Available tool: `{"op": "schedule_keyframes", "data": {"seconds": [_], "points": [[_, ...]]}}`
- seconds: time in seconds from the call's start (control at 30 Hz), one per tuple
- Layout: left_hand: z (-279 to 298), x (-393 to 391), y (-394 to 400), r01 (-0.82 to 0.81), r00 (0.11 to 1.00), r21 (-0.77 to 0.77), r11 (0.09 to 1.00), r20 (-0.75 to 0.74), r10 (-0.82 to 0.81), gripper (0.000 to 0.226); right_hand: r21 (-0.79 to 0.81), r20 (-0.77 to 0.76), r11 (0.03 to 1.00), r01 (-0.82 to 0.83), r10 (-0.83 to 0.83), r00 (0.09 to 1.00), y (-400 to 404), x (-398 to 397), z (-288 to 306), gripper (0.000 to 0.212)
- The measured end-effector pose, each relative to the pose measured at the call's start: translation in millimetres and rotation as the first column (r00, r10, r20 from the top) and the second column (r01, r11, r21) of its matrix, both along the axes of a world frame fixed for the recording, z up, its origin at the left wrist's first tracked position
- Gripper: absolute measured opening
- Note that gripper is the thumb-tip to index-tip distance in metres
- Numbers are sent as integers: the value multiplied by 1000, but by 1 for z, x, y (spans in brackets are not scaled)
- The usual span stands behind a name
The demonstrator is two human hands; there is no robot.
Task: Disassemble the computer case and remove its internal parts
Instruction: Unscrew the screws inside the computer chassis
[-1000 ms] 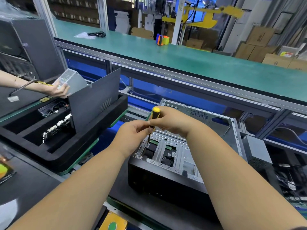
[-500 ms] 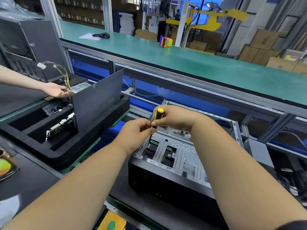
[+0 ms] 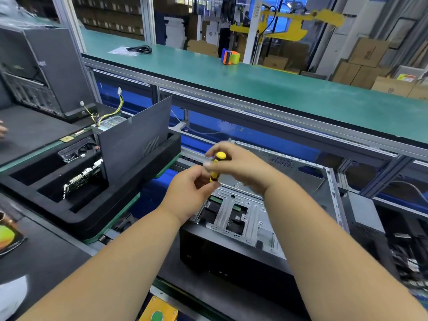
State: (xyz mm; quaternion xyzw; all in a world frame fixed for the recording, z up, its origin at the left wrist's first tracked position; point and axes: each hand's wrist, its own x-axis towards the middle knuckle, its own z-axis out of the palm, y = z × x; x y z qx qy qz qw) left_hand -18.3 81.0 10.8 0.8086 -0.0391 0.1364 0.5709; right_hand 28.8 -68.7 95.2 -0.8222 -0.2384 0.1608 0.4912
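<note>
Above the conveyor line, both hands, the left hand (image 3: 192,193) and right hand (image 3: 240,167), grip a yellow-black screwdriver (image 3: 216,166) over the open computer case (image 3: 250,218); no writing is readable.

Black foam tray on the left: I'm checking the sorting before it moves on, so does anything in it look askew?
The grey side panel stands on edge, leaning in the foam tray. The power supply behind it has wires sticking up loose.
</note>
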Motion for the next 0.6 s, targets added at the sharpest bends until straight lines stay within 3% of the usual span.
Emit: {"op": "schedule_keyframes", "data": {"seconds": [0.07, 0.13, 0.23, 0.33, 0.43, 0.6], "points": [[0, 1, -1, -20, 1000, -16, 1000, -24, 19, 10, 326, -117, 935, 140, -107, 987, 10, -9, -5, 26], [0, 0, -1, -26, 999, -24, 999, -35, 25, 10, 480, -173, 856, 191, -121, 977, 23, -17, -10, 24], [-2, -2, 1, -3, 1000, 16, 1000, -27, 3, 15, 457, -110, 847, 272, -249, 962, 35, -25, -16, 18], [-9, -3, 8, 28, 995, 295, 955, -99, 1, 28, 473, -80, 841, 264, -257, 963, 37, -24, -17, 23], [-19, -8, 10, 11, 981, 506, 862, -172, 88, 25, 507, -57, 840, 193, -190, 980, 37, -19, -19, 25], [-31, -13, 5, -88, 987, 555, 827, -62, 147, 24, 604, -178, 758, 246, -172, 969, 35, -8, -25, 14]]}}
